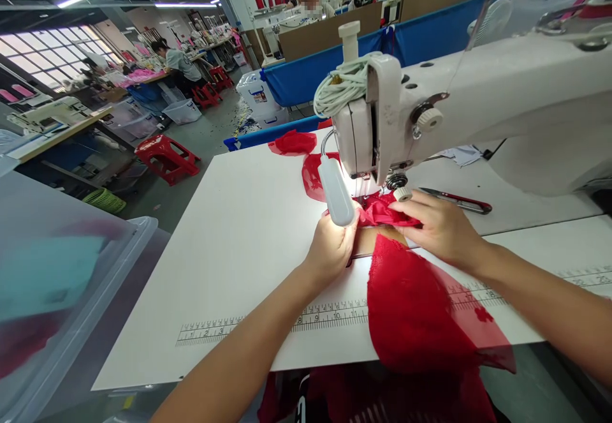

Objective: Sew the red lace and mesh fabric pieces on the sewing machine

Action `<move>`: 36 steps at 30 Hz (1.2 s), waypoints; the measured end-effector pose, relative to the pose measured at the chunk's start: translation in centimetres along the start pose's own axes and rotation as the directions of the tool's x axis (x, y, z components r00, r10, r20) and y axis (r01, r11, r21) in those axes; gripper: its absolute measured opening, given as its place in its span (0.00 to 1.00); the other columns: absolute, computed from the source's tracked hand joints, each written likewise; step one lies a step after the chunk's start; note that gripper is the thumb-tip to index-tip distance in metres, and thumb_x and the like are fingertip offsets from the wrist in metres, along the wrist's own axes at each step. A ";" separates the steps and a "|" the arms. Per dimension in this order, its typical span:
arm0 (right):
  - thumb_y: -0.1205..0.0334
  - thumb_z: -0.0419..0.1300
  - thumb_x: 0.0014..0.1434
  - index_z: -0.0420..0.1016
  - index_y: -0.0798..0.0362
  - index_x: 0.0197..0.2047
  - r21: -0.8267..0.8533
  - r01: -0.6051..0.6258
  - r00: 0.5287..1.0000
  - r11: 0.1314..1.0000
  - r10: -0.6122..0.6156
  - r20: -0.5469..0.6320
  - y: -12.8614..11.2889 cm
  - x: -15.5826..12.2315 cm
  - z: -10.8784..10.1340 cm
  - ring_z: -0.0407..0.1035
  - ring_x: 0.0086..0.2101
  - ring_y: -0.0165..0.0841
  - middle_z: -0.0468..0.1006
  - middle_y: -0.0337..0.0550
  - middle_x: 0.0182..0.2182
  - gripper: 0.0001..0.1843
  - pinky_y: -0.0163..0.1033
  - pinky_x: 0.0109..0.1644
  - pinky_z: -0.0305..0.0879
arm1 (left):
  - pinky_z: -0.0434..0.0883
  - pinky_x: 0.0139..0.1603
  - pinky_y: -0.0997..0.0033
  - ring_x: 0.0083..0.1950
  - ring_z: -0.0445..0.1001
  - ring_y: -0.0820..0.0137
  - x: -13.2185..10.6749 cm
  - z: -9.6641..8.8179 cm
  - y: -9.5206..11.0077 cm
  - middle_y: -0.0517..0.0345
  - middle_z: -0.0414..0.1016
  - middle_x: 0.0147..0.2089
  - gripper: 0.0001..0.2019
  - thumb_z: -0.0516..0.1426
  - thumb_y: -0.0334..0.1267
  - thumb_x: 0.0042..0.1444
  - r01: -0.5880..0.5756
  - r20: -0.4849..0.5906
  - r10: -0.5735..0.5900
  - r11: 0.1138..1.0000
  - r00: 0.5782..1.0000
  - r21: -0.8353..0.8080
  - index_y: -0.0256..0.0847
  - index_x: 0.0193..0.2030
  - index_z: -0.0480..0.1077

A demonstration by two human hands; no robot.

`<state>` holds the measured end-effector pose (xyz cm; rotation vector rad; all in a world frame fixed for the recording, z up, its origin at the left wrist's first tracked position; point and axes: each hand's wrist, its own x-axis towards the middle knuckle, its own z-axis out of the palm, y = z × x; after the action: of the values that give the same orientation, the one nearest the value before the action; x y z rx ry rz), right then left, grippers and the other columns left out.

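Observation:
A white sewing machine (pixel 478 104) stands on a white table (pixel 229 263). Red sheer fabric (pixel 415 308) runs from my lap, under the needle area, and out behind the machine (pixel 310 171). My left hand (pixel 332 247) is closed on the fabric's left edge just below the machine's small lamp (pixel 336 193). My right hand (pixel 437 225) lies on the fabric right of the presser foot, fingers pressed down and pinching the cloth. The needle itself is hidden behind the lamp and my hands.
Red-handled snips (pixel 459 201) lie on the machine bed behind my right hand. A printed ruler (pixel 205 332) runs along the table front. A clear plastic bin (pixel 57 295) sits at my left. Red stools (pixel 165 155) and other workers are farther back.

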<state>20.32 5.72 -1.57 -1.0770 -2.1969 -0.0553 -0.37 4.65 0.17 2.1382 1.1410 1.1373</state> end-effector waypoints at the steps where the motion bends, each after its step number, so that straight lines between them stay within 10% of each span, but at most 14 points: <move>1: 0.61 0.54 0.64 0.73 0.51 0.44 -0.056 0.005 1.000 0.998 -0.007 -0.029 -0.1 0.0 0.0 0.73 0.30 0.33 0.77 0.45 0.35 0.08 0.36 0.27 0.64 | 0.68 0.36 0.68 0.32 0.66 0.71 0.0 0.0 -0.1 0.60 0.65 0.29 0.14 0.43 0.38 0.69 0.000 0.003 0.000 1.000 1.000 0.003 0.42 0.31 0.59; 7: 0.62 0.56 0.64 0.66 0.52 0.57 -0.132 0.160 0.984 0.978 -0.168 -0.056 -1.3 -0.1 -0.3 0.75 0.35 0.33 0.79 0.47 0.46 0.18 0.36 0.29 0.63 | 0.66 0.33 0.69 0.31 0.62 0.71 0.0 0.1 -0.3 0.60 0.63 0.29 0.13 0.45 0.35 0.68 -0.105 0.131 0.092 0.990 0.987 0.096 0.42 0.30 0.59; 11: 0.63 0.54 0.65 0.74 0.52 0.42 -0.062 0.139 0.990 0.988 -0.139 0.011 -1.4 -0.1 -0.5 0.67 0.23 0.28 0.78 0.40 0.29 0.08 0.35 0.25 0.56 | 0.67 0.36 0.68 0.33 0.65 0.71 0.0 -0.2 -0.2 0.60 0.66 0.30 0.11 0.45 0.31 0.67 -0.158 0.110 0.145 0.981 0.983 0.115 0.40 0.34 0.64; 18: 0.60 0.51 0.67 0.66 0.52 0.22 0.147 0.012 0.999 0.989 -0.018 0.042 -1.4 0.1 -0.1 0.55 0.21 0.27 0.61 0.36 0.19 0.21 0.34 0.26 0.53 | 0.67 0.43 0.65 0.39 0.69 0.67 0.0 0.0 0.1 0.59 0.72 0.36 0.08 0.56 0.28 0.53 -0.113 0.118 0.094 0.979 0.989 0.171 0.40 0.40 0.66; 29: 0.59 0.55 0.63 0.73 0.54 0.45 -0.197 0.035 0.997 0.980 -0.049 -0.067 -1.1 -0.4 0.0 0.73 0.29 0.33 0.80 0.45 0.38 0.11 0.36 0.23 0.57 | 0.69 0.38 0.65 0.33 0.69 0.68 -0.2 -0.1 -0.7 0.59 0.67 0.25 0.13 0.51 0.35 0.63 -0.077 0.018 0.075 0.986 0.997 0.148 0.41 0.26 0.65; 36: 0.66 0.57 0.63 0.70 0.52 0.46 0.061 0.119 0.990 0.991 -0.114 -0.086 -1.8 0.0 0.1 0.74 0.33 0.32 0.80 0.44 0.39 0.08 0.35 0.30 0.66 | 0.72 0.34 0.67 0.33 0.72 0.70 0.0 -0.4 -0.4 0.56 0.72 0.32 0.13 0.47 0.38 0.67 -0.152 0.140 0.152 0.988 0.978 -0.009 0.41 0.39 0.72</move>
<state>18.96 4.55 -1.20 -0.8942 -2.1701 -0.0772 -0.85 4.89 0.16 2.2998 0.9300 1.0299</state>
